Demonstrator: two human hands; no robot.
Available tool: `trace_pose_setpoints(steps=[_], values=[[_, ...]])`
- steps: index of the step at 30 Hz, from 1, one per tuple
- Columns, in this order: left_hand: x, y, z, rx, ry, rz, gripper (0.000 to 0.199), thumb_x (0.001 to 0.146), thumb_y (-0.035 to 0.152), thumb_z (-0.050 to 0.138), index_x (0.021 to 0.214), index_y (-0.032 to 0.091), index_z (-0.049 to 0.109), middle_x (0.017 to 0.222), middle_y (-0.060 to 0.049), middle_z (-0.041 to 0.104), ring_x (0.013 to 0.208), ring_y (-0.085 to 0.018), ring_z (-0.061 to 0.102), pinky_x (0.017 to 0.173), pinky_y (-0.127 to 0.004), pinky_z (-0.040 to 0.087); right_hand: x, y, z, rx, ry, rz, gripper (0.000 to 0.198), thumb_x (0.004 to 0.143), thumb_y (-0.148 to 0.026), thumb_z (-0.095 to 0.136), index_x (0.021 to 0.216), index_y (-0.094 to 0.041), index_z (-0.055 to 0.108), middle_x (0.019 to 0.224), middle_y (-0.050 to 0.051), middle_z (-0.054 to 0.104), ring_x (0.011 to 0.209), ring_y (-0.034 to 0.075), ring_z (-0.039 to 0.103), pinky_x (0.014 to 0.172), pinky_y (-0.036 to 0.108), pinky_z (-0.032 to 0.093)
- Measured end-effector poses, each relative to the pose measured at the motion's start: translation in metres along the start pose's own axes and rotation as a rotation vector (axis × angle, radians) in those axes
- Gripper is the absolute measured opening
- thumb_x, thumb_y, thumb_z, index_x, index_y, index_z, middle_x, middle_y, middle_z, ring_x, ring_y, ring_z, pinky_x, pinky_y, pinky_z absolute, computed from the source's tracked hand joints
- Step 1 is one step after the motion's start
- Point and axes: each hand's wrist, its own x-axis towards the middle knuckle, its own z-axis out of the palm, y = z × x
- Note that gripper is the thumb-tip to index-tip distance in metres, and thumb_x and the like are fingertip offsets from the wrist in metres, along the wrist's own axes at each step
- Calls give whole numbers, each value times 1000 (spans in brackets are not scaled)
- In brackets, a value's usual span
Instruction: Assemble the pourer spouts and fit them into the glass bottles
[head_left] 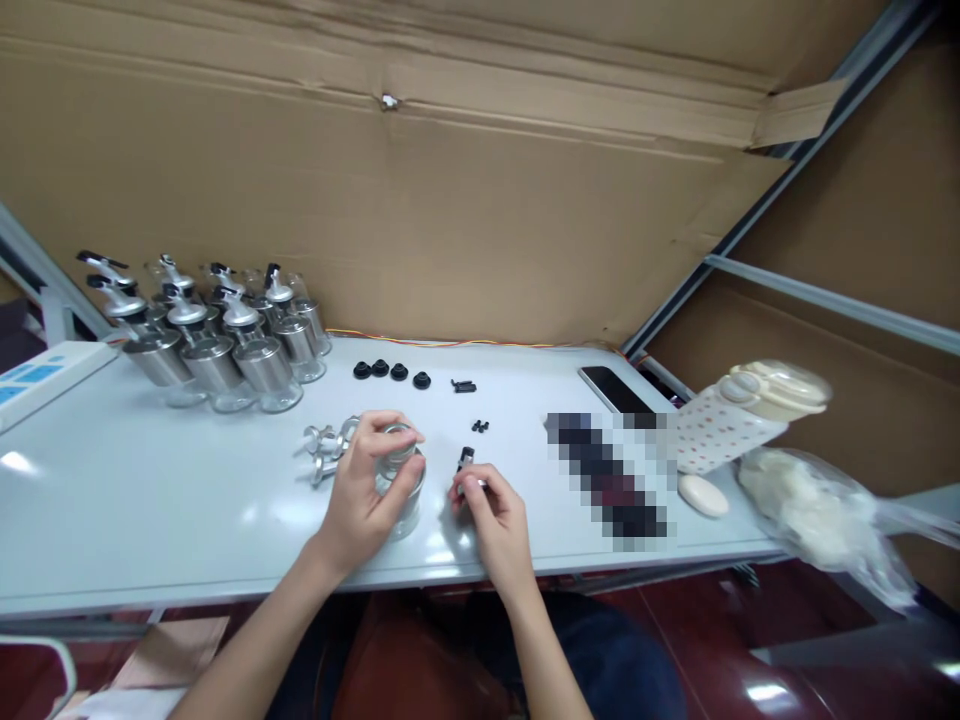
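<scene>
My left hand [364, 505] is curled round the neck of a clear glass bottle [406, 517] that stands upright near the table's front. In the fingertips of my right hand [499, 515] is a small pourer spout [466, 460], black at its top; its lower part is hidden by the fingers. Loose silver spout parts [321, 468] lie just left of the glass bottle. Beyond the hands sit several black stoppers [399, 372], thin black levers [464, 386] and tiny black pieces [480, 426].
Steel-sleeved bottles with pourers [260, 365] crowd the back left, beside a white power strip [56, 378]. On the right are a phone [609, 388], a blurred-out patch, a dotted flask [724, 435], a white oval object [703, 495] and a plastic bag [817, 515]. Cardboard [480, 220] walls the back.
</scene>
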Motion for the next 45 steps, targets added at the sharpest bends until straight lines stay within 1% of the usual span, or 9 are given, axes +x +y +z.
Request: trace_pose_setpoints(steps=[5, 11, 19, 22, 24, 26, 29, 38, 45], values=[[-3, 8, 27, -119, -23, 22, 23, 88, 14, 50, 107, 25, 44, 85, -1, 61, 79, -14, 63, 76, -33, 51, 5, -14, 2, 142, 159, -208, 24, 89, -40, 51, 106, -23, 55, 95, 6, 63, 83, 19, 60, 77, 34, 48], [-7, 13, 57, -230, -22, -124, 43, 87, 18, 52, 124, 25, 31, 85, -1, 59, 79, -14, 63, 73, -28, 53, 10, -47, -1, 75, 55, -481, 46, 83, -38, 60, 126, -32, 43, 130, 8, 47, 106, 26, 56, 89, 43, 48], [-4, 11, 63, -263, 29, -67, 53, 84, 15, 55, 130, 27, 30, 83, 1, 58, 71, -11, 61, 66, -25, 53, 19, -58, -2, -108, -1, -634, 68, 78, -19, 65, 135, -31, 31, 130, 9, 43, 105, 23, 55, 86, 42, 52], [-4, 11, 62, -260, 36, -25, 55, 85, 16, 55, 132, 26, 28, 104, -7, 60, 81, -13, 64, 67, -25, 54, 22, -63, -2, -230, -58, -705, 55, 79, -19, 65, 127, -30, 41, 118, 7, 52, 111, 24, 52, 83, 39, 53], [-3, 11, 61, -253, 44, 24, 56, 86, 17, 54, 134, 26, 26, 121, -12, 55, 95, -16, 64, 74, -27, 55, 24, -64, -2, -296, -87, -725, 43, 80, -20, 64, 119, -28, 48, 110, 7, 56, 108, 23, 53, 80, 37, 54], [-2, 10, 61, -237, 45, 59, 58, 87, 17, 53, 136, 24, 24, 126, -14, 53, 104, -18, 62, 82, -30, 54, 25, -65, -2, -305, -81, -715, 36, 83, -18, 61, 116, -27, 50, 108, 6, 57, 102, 22, 56, 79, 36, 54], [-3, 9, 60, -215, 31, 61, 60, 87, 16, 53, 138, 22, 22, 122, -13, 57, 105, -18, 62, 87, -31, 53, 25, -63, 0, -288, -67, -705, 34, 85, -14, 56, 116, -26, 50, 106, 5, 59, 97, 19, 57, 81, 35, 53], [-2, 11, 54, -270, -41, -27, 62, 82, 13, 60, 134, 27, 29, 109, -5, 64, 80, -12, 67, 71, -22, 55, 23, -63, -9, -335, -91, -771, 45, 83, -14, 60, 123, -27, 44, 112, 6, 59, 102, 20, 61, 81, 32, 56], [-3, 7, 49, -372, -107, -81, 59, 81, 16, 62, 131, 29, 34, 108, -3, 66, 88, -15, 68, 77, -26, 57, 23, -67, -16, -346, -128, -742, 46, 83, -14, 63, 124, -28, 47, 111, 5, 62, 101, 19, 63, 83, 32, 57]])
